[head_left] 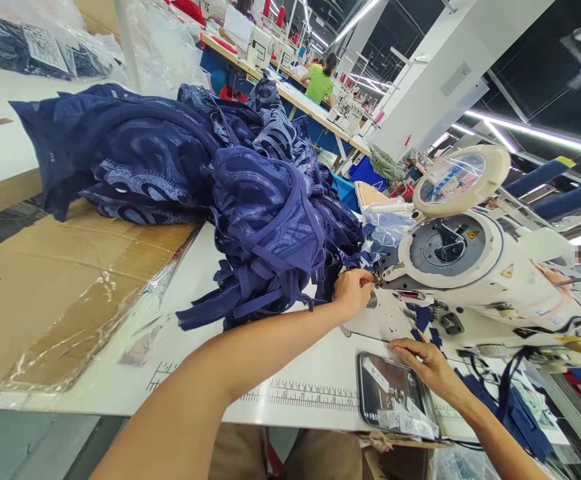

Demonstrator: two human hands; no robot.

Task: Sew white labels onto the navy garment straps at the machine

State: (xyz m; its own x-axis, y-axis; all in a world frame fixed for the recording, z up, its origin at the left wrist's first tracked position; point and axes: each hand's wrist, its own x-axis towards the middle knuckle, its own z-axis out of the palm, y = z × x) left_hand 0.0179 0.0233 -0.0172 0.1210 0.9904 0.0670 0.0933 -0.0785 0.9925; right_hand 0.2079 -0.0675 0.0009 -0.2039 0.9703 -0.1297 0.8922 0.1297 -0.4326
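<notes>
Right hand [428, 365] flat on counter [290, 373] beside dark metal plate [388, 393], fingers spread, gripping nothing. Left hand [353, 290] at needle end of white sewing machine [465, 267], fingers pinched on navy strap [365, 281]. Strap appears mid-stitch. Behind: big heap of navy lace garments [210, 173], loose straps dangling, seemingly unsorted. Far off: person in green shirt [319, 83].

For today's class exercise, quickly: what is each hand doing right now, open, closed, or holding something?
Left hand: closed, pinching navy fabric at the sewing machine needle area.
Right hand: open, resting flat on the table beside a dark tray.
</notes>
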